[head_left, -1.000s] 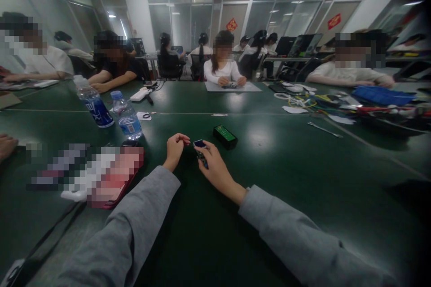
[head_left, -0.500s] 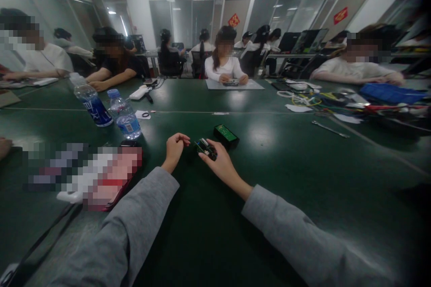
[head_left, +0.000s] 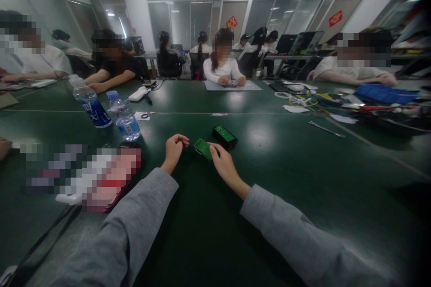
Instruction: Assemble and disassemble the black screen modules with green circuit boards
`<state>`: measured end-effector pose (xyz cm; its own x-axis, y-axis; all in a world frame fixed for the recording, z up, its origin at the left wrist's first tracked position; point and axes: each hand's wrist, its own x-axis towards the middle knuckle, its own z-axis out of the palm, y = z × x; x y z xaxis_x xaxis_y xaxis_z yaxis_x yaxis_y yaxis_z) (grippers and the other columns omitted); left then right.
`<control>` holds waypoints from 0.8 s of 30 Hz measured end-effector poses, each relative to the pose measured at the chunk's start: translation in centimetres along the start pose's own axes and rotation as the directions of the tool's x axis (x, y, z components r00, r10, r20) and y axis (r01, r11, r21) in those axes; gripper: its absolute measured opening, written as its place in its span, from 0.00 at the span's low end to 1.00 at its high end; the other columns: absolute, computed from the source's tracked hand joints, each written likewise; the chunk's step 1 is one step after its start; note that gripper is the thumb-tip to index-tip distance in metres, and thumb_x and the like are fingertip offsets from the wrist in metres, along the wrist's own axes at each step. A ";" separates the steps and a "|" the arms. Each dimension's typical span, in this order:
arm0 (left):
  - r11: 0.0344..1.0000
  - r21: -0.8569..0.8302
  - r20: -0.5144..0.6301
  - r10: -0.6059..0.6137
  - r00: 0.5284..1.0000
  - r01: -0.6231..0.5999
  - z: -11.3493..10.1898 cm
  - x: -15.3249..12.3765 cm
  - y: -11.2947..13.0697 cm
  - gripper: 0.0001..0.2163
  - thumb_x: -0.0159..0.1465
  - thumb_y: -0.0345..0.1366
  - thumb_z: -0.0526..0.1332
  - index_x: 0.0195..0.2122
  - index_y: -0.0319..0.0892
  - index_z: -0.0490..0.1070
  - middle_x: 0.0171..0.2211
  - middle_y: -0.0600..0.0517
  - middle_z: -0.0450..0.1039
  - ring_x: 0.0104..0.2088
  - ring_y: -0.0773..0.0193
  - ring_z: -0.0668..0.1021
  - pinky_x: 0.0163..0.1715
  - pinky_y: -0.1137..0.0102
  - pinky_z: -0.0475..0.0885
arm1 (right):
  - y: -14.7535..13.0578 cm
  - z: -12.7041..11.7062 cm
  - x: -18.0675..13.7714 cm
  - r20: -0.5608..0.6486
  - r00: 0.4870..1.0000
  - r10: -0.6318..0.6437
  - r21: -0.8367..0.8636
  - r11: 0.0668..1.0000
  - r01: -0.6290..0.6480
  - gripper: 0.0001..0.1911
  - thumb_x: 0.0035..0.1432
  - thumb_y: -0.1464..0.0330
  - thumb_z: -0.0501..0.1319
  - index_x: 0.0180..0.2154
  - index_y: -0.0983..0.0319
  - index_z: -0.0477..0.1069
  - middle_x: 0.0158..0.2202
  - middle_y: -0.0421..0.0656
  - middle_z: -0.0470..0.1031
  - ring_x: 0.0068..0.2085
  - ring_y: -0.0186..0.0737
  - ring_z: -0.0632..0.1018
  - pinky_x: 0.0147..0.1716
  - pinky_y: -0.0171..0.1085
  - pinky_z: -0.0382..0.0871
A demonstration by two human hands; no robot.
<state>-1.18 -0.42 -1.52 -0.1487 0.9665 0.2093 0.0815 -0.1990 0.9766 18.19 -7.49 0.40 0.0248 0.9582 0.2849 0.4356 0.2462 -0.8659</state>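
My right hand (head_left: 222, 159) grips a small green circuit board (head_left: 202, 148) at its right end, thumb and fingers pinching it. The board's flat green face shows above the table. To its left, my left hand (head_left: 175, 149) is closed with its fingers curled together, apart from the board. Whatever those fingers hold, if anything, is too small or hidden to make out. Just beyond my right hand, a black box (head_left: 230, 144) lies on the table with a second green circuit board (head_left: 225, 133) set in its open top.
Left of my hands stand a clear water bottle (head_left: 124, 116) and a blue-labelled bottle (head_left: 90, 103), near several blurred phone-like items (head_left: 111, 179). A wrench (head_left: 326, 129) lies to the right, before a cable pile (head_left: 299, 98) and a blue tray (head_left: 385, 94). People sit across the green table (head_left: 303, 179).
My right hand has turned the circuit board over: its component side showed before, its flat green face shows now. My left hand has hardly moved.
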 end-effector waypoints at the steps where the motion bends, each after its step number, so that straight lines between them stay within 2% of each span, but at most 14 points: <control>1: 1.000 -0.002 0.002 0.000 1.000 0.000 0.0 0.0 0.0 0.12 0.51 0.22 0.51 0.28 0.38 0.73 0.24 0.53 0.74 0.25 0.67 0.75 0.30 0.70 0.71 | 0.0 0.0 0.0 -0.006 1.000 0.000 0.007 1.000 0.001 0.21 0.66 0.57 0.50 0.51 0.60 0.71 0.49 0.47 0.74 0.50 0.45 0.74 0.52 0.46 0.66; 5: 1.000 -0.021 0.009 0.021 1.000 -0.020 0.1 0.0 0.1 0.13 0.49 0.22 0.50 0.27 0.38 0.72 0.23 0.53 0.73 0.24 0.68 0.75 0.29 0.71 0.71 | 0.0 0.3 -0.2 -0.020 0.999 -0.035 -0.002 0.999 0.035 0.28 0.61 0.53 0.57 0.58 0.61 0.64 0.53 0.50 0.71 0.54 0.47 0.72 0.54 0.47 0.65; 8: 1.000 -0.018 0.007 0.020 1.000 -0.020 0.1 0.0 0.1 0.13 0.49 0.22 0.50 0.27 0.39 0.73 0.23 0.53 0.73 0.24 0.67 0.75 0.29 0.71 0.71 | 0.0 0.4 -0.1 -0.005 0.997 -0.079 -0.102 0.992 0.078 0.34 0.56 0.57 0.64 0.61 0.62 0.60 0.56 0.52 0.68 0.56 0.49 0.71 0.55 0.48 0.65; 12: 1.000 -0.010 0.004 0.013 1.000 -0.013 0.1 0.0 0.1 0.13 0.50 0.22 0.50 0.27 0.39 0.73 0.23 0.53 0.74 0.24 0.67 0.75 0.30 0.70 0.71 | -0.6 -0.4 -0.5 0.077 0.994 -0.073 -0.138 0.987 0.083 0.30 0.57 0.67 0.61 0.61 0.62 0.60 0.55 0.50 0.70 0.51 0.46 0.74 0.51 0.47 0.69; 15: 1.000 -0.008 0.008 0.011 1.000 -0.011 0.0 0.0 -0.1 0.12 0.50 0.23 0.51 0.28 0.39 0.73 0.23 0.53 0.74 0.25 0.67 0.76 0.30 0.70 0.71 | -1.8 -2.2 -2.5 0.172 0.981 -0.085 -0.090 0.991 0.102 0.30 0.58 0.68 0.60 0.62 0.60 0.59 0.56 0.48 0.69 0.51 0.43 0.75 0.50 0.45 0.70; 18: 1.000 -0.006 0.010 0.003 1.000 -0.003 -0.1 0.1 -0.2 0.12 0.50 0.23 0.51 0.28 0.39 0.73 0.24 0.53 0.74 0.25 0.67 0.76 0.30 0.70 0.71 | -1.8 -5.3 -5.8 0.275 0.957 -0.088 -0.089 0.989 0.116 0.31 0.59 0.64 0.59 0.63 0.56 0.57 0.57 0.45 0.68 0.52 0.43 0.74 0.50 0.45 0.71; 20: 1.000 -0.008 0.012 -0.001 1.000 0.001 -0.1 0.1 -0.4 0.12 0.50 0.22 0.51 0.28 0.39 0.73 0.23 0.53 0.74 0.25 0.68 0.75 0.30 0.71 0.71 | -0.5 -8.5 -8.0 0.262 0.963 -0.058 -0.151 0.983 0.100 0.31 0.59 0.59 0.59 0.63 0.53 0.57 0.57 0.45 0.68 0.51 0.45 0.75 0.48 0.47 0.73; 22: 1.000 -0.008 0.015 -0.004 1.000 0.004 -0.1 0.1 -0.4 0.12 0.50 0.22 0.51 0.28 0.39 0.73 0.24 0.53 0.74 0.25 0.68 0.76 0.30 0.71 0.71 | 1.8 -12.6 -9.7 0.153 0.988 0.012 -0.246 0.969 0.027 0.33 0.58 0.54 0.59 0.63 0.53 0.58 0.54 0.48 0.71 0.44 0.47 0.78 0.40 0.47 0.75; 24: 1.000 -0.005 0.016 -0.010 1.000 0.010 -0.2 0.1 -0.4 0.12 0.51 0.22 0.51 0.29 0.39 0.73 0.24 0.53 0.74 0.26 0.67 0.76 0.31 0.70 0.71 | 4.0 -17.6 -10.5 -0.032 0.995 0.096 -0.367 0.925 -0.101 0.36 0.53 0.49 0.60 0.61 0.55 0.62 0.47 0.53 0.75 0.34 0.48 0.79 0.30 0.46 0.74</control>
<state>-1.38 -0.28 -1.85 -0.1338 0.9708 0.1992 0.0750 -0.1905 0.9788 35.52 -19.15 1.19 0.0950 0.9723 0.2135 0.7304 0.0776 -0.6786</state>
